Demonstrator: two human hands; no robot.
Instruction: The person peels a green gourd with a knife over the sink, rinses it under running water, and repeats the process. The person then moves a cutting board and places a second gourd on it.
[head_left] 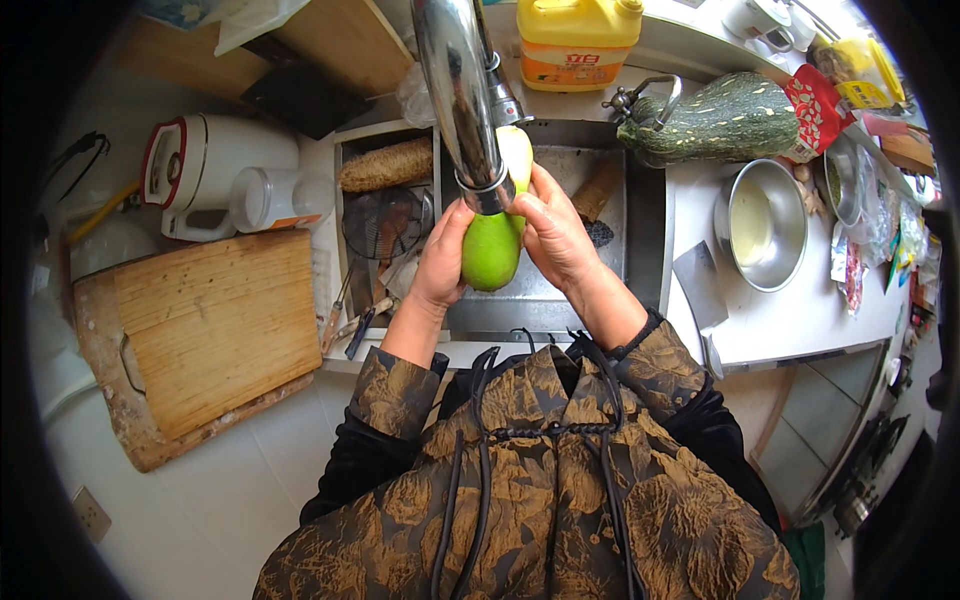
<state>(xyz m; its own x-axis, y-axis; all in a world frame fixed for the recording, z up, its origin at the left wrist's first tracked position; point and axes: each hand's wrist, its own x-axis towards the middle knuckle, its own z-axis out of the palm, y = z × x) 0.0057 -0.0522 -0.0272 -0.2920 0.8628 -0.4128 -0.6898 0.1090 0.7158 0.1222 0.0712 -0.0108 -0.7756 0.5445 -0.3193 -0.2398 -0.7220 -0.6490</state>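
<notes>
Head view: just above the frame's centre, the left hand (441, 255) and right hand (563, 228), both half curled, grip a green vegetable (491, 252) from either side, beneath the chrome faucet (452, 90), over the metal sink (652, 240).

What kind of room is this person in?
It's most likely a kitchen! There's a metal sink with a tap over it, a wooden chopping board and a big green squash.
</notes>
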